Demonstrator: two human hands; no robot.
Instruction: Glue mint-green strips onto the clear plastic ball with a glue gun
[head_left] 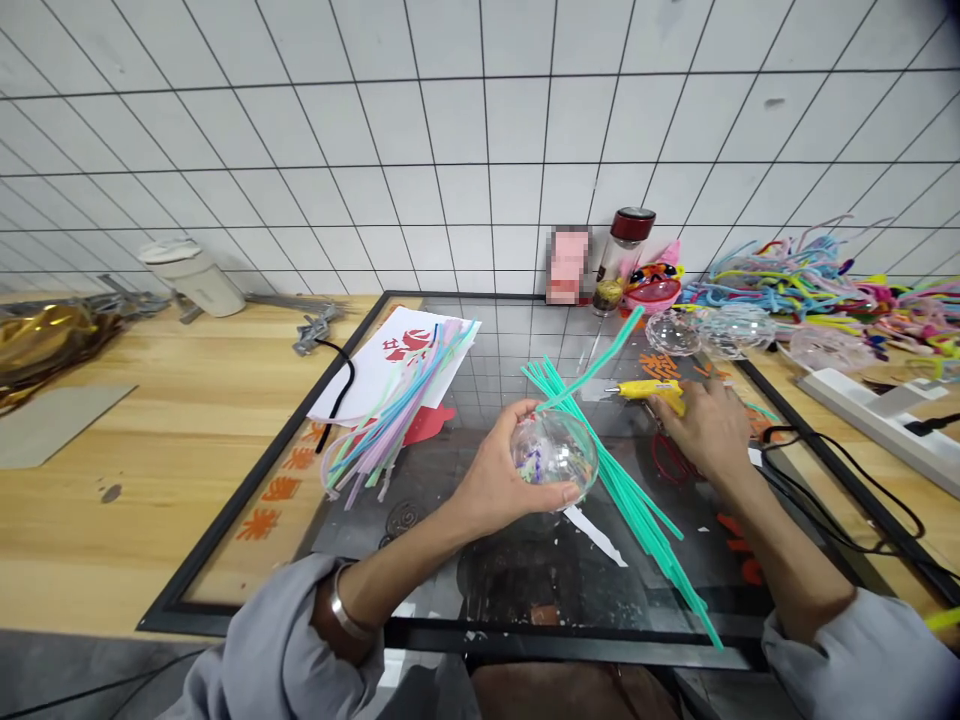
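Holding clear ball (556,455) in left grip (499,462), thumb and fingers pinching its sides, over the worktop's (187,370) middle; green stem (604,355) slants up at its far side. Right grip (705,425) wraps yellow glue gun (637,389), toward right edge. Probably gluing step; next move calls for steady ball, nozzle (611,390) brought to it.

Pink rectangle (568,268) blurred out from here. Gold foil (49,335) cut off left, power strip (870,415) right. Bits (534,466) seen through clear ball (559,455) too small to tell.
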